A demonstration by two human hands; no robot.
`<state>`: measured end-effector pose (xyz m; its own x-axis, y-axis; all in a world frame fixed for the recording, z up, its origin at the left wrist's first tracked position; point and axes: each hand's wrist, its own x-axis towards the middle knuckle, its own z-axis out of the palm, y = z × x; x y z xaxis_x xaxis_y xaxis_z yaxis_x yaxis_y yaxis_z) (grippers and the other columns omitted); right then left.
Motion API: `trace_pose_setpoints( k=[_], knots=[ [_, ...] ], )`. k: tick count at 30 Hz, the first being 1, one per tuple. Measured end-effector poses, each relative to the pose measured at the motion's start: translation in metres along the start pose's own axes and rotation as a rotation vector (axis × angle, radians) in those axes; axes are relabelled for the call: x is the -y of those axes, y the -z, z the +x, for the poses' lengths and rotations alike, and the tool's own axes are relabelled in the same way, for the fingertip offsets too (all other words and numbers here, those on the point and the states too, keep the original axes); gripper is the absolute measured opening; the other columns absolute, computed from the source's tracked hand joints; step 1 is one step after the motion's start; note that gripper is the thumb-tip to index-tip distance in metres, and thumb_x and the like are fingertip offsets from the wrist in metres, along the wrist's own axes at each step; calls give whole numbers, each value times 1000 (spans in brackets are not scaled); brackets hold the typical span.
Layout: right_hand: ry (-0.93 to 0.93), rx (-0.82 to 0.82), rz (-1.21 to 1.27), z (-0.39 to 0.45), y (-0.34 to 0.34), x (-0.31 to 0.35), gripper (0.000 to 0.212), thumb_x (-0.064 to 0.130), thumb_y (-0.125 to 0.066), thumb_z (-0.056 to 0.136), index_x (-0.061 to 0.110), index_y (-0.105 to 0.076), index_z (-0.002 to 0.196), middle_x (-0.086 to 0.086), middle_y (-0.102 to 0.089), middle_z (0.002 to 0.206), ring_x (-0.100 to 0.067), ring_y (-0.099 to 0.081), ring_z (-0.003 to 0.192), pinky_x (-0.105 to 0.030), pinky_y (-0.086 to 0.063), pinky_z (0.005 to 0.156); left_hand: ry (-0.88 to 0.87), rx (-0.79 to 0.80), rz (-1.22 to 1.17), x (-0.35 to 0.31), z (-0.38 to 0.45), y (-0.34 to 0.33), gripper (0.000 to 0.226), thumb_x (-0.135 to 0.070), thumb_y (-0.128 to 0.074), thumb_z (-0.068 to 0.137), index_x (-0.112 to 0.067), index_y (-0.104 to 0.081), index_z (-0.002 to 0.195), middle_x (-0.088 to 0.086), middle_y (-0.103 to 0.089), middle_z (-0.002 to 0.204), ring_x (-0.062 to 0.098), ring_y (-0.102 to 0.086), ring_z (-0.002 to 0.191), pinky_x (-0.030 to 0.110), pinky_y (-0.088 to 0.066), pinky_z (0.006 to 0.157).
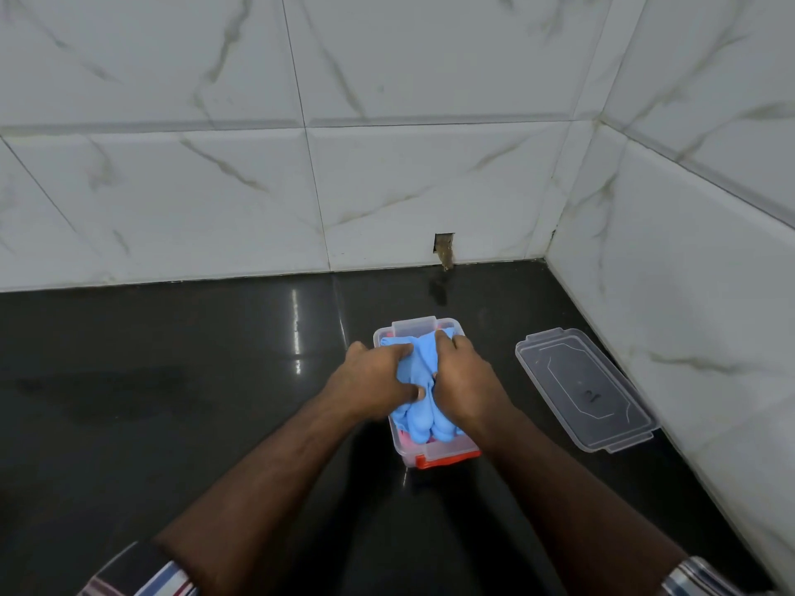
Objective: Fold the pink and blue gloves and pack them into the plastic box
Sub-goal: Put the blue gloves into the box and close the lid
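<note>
Blue gloves (pixel 419 380) in plastic box (pixel 447 452), over pink gloves (pixel 406 436). I see both hands, left hand (pixel 372 387), right hand (pixel 462 382), pinching bundle. Packing step; next: tuck ends, fit lid (pixel 583 387).

Both hands, left hand (pixel 373 380) and right hand (pixel 462 377), press blue gloves (pixel 416 393) into the plastic box (pixel 447 457) on the black counter (pixel 172 402), its lid (pixel 586 389) near the counter's right edge.
</note>
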<state>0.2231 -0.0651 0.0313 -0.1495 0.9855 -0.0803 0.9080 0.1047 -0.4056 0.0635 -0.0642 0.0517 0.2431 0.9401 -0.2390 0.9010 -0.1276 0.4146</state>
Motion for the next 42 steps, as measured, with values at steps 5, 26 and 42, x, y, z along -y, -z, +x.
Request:
trace_pose_setpoints(
  k=[5,26,42],
  knots=[
    [-1,70,-150,4,-8,6,71,32,-49,99,8,-12,154,-18,-24,157,-29,-54,125,-36,-46,102,-14,-76,179,0,0,-9,43,-54,-59,83,-36,-53,122,-6,-63,120,19,-34,100,36,-43,89],
    [203,139,-704,15,20,-26,44,37,-60,90,38,-51,134,8,-44,151,-32,-16,147,-64,-11,111,-254,138,541,6,9,13,72,-66,-51,87,-37,-35,151,-3,-26,163,21,-22,149,57,-17,112],
    [165,309,-522,17,28,-32,65,69,-51,84,45,-37,143,7,-32,159,-32,-7,150,-68,-1,112,-272,205,580,-12,16,25,55,-61,-58,87,-41,-50,137,-8,-48,144,20,-44,133,54,-20,106]
  ],
)
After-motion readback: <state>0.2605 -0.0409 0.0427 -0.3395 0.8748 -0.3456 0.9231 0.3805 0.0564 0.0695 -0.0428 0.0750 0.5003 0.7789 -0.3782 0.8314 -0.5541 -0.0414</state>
